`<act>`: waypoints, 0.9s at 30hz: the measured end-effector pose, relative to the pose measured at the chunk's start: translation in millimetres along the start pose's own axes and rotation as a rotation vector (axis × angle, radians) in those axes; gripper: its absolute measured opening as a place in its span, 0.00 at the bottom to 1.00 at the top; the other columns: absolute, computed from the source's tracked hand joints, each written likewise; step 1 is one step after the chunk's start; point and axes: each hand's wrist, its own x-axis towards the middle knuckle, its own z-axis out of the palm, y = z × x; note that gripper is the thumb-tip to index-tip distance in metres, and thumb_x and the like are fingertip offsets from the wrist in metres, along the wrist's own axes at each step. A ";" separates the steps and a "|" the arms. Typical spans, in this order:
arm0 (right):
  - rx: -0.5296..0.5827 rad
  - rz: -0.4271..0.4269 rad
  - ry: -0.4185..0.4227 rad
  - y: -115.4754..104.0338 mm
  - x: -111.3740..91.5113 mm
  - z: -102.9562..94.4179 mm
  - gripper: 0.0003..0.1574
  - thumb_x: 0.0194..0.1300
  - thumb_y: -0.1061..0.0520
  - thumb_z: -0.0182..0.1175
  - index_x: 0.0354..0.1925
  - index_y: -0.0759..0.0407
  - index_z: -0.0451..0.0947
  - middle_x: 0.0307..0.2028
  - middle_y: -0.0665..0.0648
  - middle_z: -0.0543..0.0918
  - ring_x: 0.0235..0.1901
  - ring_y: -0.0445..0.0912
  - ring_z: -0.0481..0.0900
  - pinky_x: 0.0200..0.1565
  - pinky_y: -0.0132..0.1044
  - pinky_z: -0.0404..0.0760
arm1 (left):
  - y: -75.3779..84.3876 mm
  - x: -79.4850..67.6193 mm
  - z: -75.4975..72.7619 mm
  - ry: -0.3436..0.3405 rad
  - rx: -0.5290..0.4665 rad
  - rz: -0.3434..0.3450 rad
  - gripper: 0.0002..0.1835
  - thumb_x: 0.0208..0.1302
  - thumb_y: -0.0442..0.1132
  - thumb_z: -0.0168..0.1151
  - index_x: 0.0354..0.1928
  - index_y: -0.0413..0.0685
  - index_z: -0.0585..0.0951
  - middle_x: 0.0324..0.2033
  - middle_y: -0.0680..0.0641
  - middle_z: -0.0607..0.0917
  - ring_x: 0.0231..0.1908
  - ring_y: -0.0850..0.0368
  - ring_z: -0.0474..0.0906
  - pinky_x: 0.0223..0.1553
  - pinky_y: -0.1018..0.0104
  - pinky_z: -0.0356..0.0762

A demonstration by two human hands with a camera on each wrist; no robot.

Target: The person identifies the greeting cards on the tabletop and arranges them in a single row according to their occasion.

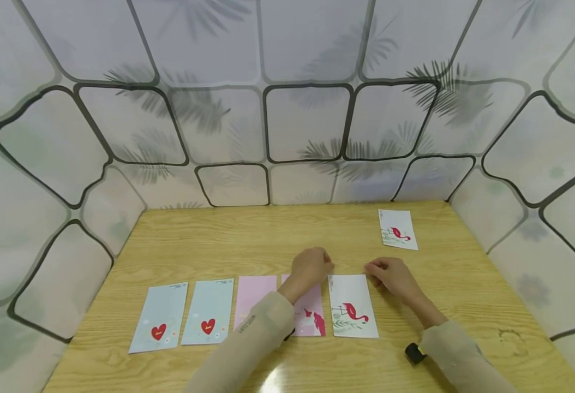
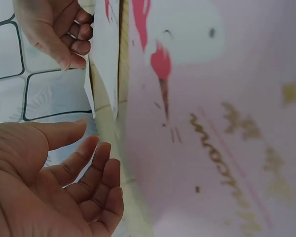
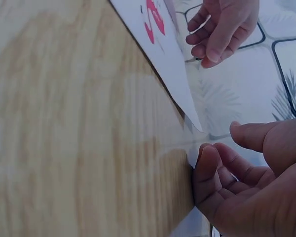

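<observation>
A white card with a red flamingo lies at the right end of a row of cards, between my two hands. My left hand hovers near its upper left corner, over the top of a pink unicorn card. In the left wrist view the fingers are loosely bent, with the thumb apart and nothing held. Just off the flamingo card's upper right corner is my right hand. Its fingers curl loosely without a card in them, the thumb standing apart.
Further left in the row are another pink card, partly behind the left sleeve, and two light blue heart cards. A second flamingo card lies at the back right of the wooden table. Patterned cloth walls enclose three sides.
</observation>
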 end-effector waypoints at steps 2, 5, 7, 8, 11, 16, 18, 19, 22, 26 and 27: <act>0.021 0.008 -0.005 0.2 -1.8 -5.4 0.19 0.77 0.51 0.61 0.48 0.69 0.82 0.28 0.56 0.81 0.27 0.46 0.77 0.28 0.35 0.80 | 2.3 1.6 -0.9 0.020 -0.017 0.016 0.10 0.71 0.46 0.67 0.44 0.48 0.86 0.35 0.52 0.87 0.30 0.60 0.78 0.34 0.65 0.77; 0.029 0.034 -0.003 1.5 -4.5 -15.0 0.23 0.78 0.49 0.60 0.53 0.69 0.81 0.31 0.57 0.81 0.29 0.46 0.77 0.29 0.35 0.79 | 5.6 4.4 -1.0 0.045 -0.052 0.037 0.11 0.72 0.46 0.67 0.46 0.47 0.86 0.40 0.50 0.88 0.32 0.60 0.80 0.34 0.65 0.79; 0.039 0.049 0.003 2.4 -6.1 -22.4 0.25 0.78 0.47 0.59 0.55 0.69 0.80 0.34 0.58 0.82 0.31 0.46 0.77 0.30 0.35 0.78 | 8.2 6.4 -1.0 0.059 -0.083 0.043 0.12 0.72 0.46 0.66 0.48 0.46 0.86 0.41 0.50 0.88 0.33 0.60 0.80 0.34 0.66 0.79; 0.050 0.057 0.008 3.0 -6.8 -26.3 0.26 0.78 0.47 0.59 0.56 0.70 0.79 0.36 0.58 0.82 0.32 0.46 0.77 0.31 0.35 0.79 | 9.6 7.6 -0.8 0.064 -0.098 0.044 0.12 0.72 0.46 0.66 0.49 0.46 0.86 0.41 0.50 0.88 0.33 0.60 0.80 0.34 0.66 0.78; 0.082 0.074 0.027 3.9 -8.6 -38.8 0.29 0.80 0.45 0.56 0.58 0.72 0.77 0.42 0.62 0.83 0.36 0.47 0.79 0.35 0.36 0.81 | 15.5 11.6 -0.9 0.080 -0.145 0.052 0.13 0.73 0.46 0.66 0.50 0.46 0.86 0.41 0.50 0.88 0.36 0.59 0.81 0.36 0.66 0.79; 0.098 0.072 0.077 4.6 -8.0 -60.7 0.34 0.81 0.44 0.53 0.62 0.74 0.73 0.51 0.69 0.81 0.42 0.47 0.80 0.41 0.36 0.84 | 28.9 19.7 0.2 0.092 -0.231 0.077 0.16 0.74 0.46 0.64 0.55 0.43 0.84 0.44 0.49 0.88 0.42 0.56 0.83 0.42 0.64 0.81; 0.102 0.063 0.106 4.3 -5.4 -68.8 0.35 0.81 0.44 0.52 0.64 0.75 0.72 0.53 0.71 0.80 0.42 0.47 0.80 0.41 0.34 0.84 | 34.5 23.6 1.4 0.099 -0.286 0.086 0.17 0.74 0.45 0.64 0.56 0.41 0.84 0.44 0.49 0.87 0.42 0.56 0.83 0.43 0.64 0.81; 0.109 0.061 0.124 4.1 -3.6 -72.6 0.35 0.81 0.44 0.52 0.64 0.75 0.72 0.53 0.72 0.80 0.42 0.47 0.80 0.40 0.34 0.84 | 37.4 25.5 2.4 0.102 -0.316 0.085 0.18 0.74 0.44 0.63 0.57 0.40 0.83 0.44 0.49 0.87 0.42 0.56 0.83 0.44 0.64 0.81; 0.113 0.064 0.172 4.2 2.5 -82.4 0.37 0.81 0.43 0.52 0.66 0.75 0.70 0.55 0.72 0.78 0.44 0.50 0.80 0.41 0.33 0.84 | 45.9 33.1 6.8 0.125 -0.402 0.084 0.18 0.74 0.43 0.64 0.57 0.38 0.83 0.41 0.50 0.86 0.37 0.59 0.80 0.42 0.66 0.79; 0.110 0.089 0.211 8.6 12.5 -91.4 0.41 0.80 0.40 0.52 0.69 0.74 0.68 0.60 0.72 0.76 0.50 0.56 0.78 0.44 0.34 0.84 | 58.3 42.6 15.0 0.146 -0.465 0.058 0.18 0.74 0.44 0.64 0.57 0.38 0.83 0.38 0.51 0.85 0.32 0.61 0.77 0.38 0.66 0.78; 0.107 0.094 0.215 10.2 15.3 -92.9 0.42 0.80 0.40 0.52 0.69 0.74 0.67 0.61 0.73 0.75 0.52 0.58 0.77 0.45 0.35 0.84 | 61.4 44.7 17.3 0.144 -0.467 0.048 0.18 0.74 0.44 0.64 0.57 0.39 0.83 0.38 0.51 0.85 0.32 0.61 0.77 0.37 0.66 0.78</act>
